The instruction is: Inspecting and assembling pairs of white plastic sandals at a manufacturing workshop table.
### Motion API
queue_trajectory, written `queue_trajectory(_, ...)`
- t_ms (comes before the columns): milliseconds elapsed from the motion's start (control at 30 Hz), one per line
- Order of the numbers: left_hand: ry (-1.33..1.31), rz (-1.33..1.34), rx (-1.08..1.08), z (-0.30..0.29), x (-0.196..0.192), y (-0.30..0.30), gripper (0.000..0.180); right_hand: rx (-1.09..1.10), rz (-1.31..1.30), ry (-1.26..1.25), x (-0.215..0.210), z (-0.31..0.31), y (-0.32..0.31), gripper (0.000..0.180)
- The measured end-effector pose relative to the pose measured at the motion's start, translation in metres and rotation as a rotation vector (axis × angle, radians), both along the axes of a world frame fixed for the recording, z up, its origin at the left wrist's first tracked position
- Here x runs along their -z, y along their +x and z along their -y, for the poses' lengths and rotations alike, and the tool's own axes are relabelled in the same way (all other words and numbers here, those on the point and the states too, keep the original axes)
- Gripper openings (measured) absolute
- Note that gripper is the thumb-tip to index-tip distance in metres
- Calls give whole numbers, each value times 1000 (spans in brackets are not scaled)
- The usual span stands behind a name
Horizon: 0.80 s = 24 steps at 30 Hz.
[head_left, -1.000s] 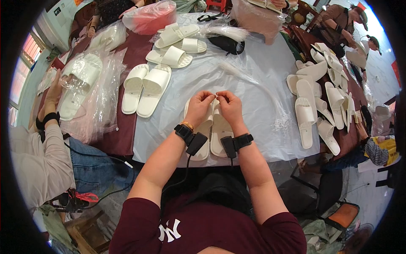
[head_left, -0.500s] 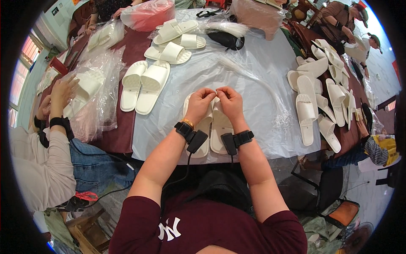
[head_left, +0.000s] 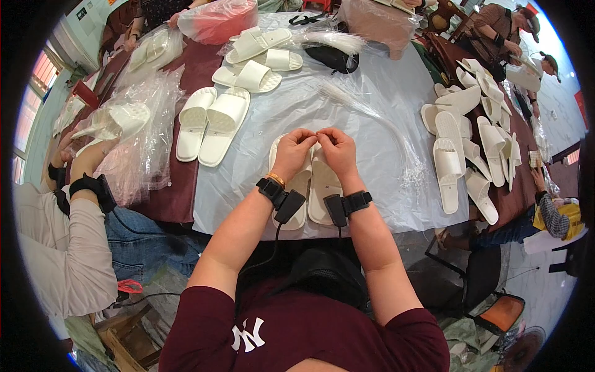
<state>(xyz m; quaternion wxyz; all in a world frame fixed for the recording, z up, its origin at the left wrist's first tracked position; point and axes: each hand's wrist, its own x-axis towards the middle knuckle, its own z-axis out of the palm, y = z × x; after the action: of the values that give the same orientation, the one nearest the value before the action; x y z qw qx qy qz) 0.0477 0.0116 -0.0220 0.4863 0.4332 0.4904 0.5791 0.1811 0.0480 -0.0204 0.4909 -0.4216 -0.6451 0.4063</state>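
Observation:
Above a pair of white slippers, my left hand and my right hand meet with fingertips pinched closed. Whatever they hold between them is too small to make out. The left slipper and the right slipper lie side by side on the plastic-covered table, toes away from me, their straps mostly hidden by my hands. Just right of my hands, a fanned bundle of thin clear plastic strands is spread out. Another pair of white slippers lies to the upper left.
More white slippers sit farther back, near a black pouch. Several loose slippers are heaped at the right. On the left, a co-worker's hands hold a slipper by clear plastic bags. A red bag-covered tub stands behind.
My hands stay almost in place, fingertips still together. The co-worker on the left has lowered their hands and tilted the slipper. At the right edge, another person's hand has shifted slightly.

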Motion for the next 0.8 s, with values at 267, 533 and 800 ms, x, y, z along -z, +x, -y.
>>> queue_trajectory(267,-1,4,18,0,-1,0,13,4,-60,-45,5,-4,0,13)
queue_trajectory(533,-28,-66,-3,1,-4,-1,13,-57,-88,-68,4,-3,3,9)
queue_trajectory(800,-18,-53,-14,-3,6,-2,13,-49,-9,-51,0,-1,2,8)
